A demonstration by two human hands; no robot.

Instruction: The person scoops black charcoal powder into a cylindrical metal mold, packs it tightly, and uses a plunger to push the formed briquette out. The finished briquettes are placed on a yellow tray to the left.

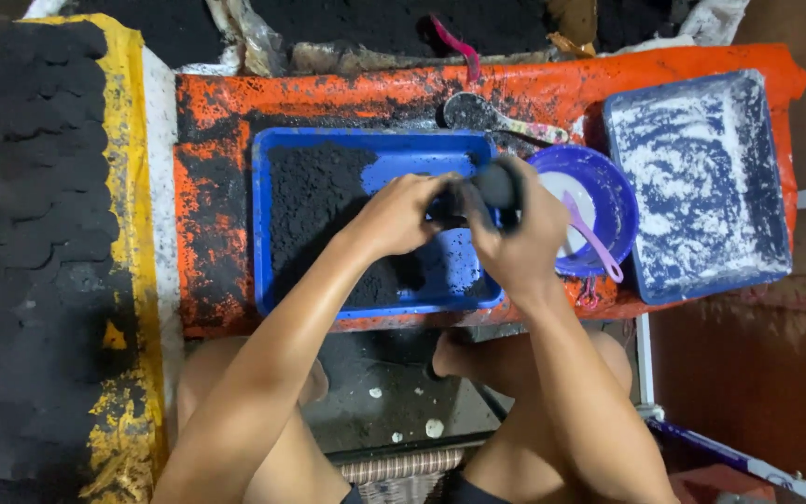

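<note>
Dark cylinder point(496, 185) lies crosswise, gripped between left hand point(401, 213) and right hand point(515, 233)

The left hand point(401, 217) and right hand point(513, 224) close over a dark lump point(496, 185), and most of it is buried under the fingers; its shape can't be read. Both arms cover part of the blue tray point(277, 280), hiding its near right corner and some black powder point(314, 196). The right hand masks the left side of the purple bowl point(619, 201), and the pink spoon point(594, 241) inside it loses its head behind that hand. Up top, a pink strip point(454, 42) runs off the edge. The grey tray point(701, 177) blurs under white dust. Knees and thighs are cut off at the bottom edge.
</note>
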